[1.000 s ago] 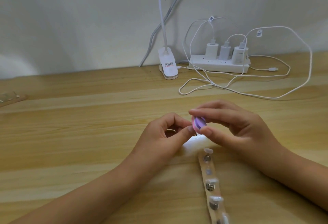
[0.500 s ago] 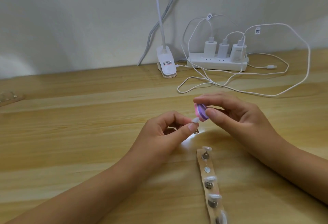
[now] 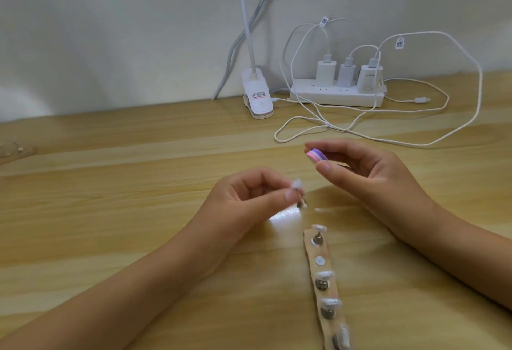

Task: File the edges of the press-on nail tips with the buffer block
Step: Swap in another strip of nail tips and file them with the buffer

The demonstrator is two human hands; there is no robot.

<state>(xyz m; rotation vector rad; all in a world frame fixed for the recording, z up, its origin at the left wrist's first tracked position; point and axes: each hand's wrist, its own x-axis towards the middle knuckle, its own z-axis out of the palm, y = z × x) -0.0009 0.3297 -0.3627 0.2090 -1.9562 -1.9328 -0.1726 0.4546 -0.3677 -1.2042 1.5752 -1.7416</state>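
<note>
The hands have drawn apart: the buffer block, which a second ago lay against the nail tip, is now raised up and to the right of it, with a clear gap between them. At the far left edge of the table (image 3: 110, 211) lies a small clear thing (image 3: 13, 151), too blurred to name. The left hand (image 3: 243, 197) hovers over the table, its thumb and forefinger pinching a small stand topped by a pale nail tip (image 3: 297, 184). Further right and higher, the right hand (image 3: 368, 172) pinches the buffer block (image 3: 317, 155), layered pink, white and purple, between thumb and fingers. Below that hand a tan strip (image 3: 327, 255) lies on the table, carrying more nail tips (image 3: 325, 275) on metal studs. Along the back wall stand a white clip lamp (image 3: 257, 97), then a power strip (image 3: 336, 96) with three chargers (image 3: 347, 75) and white cables (image 3: 419, 99) looping across the table.
</note>
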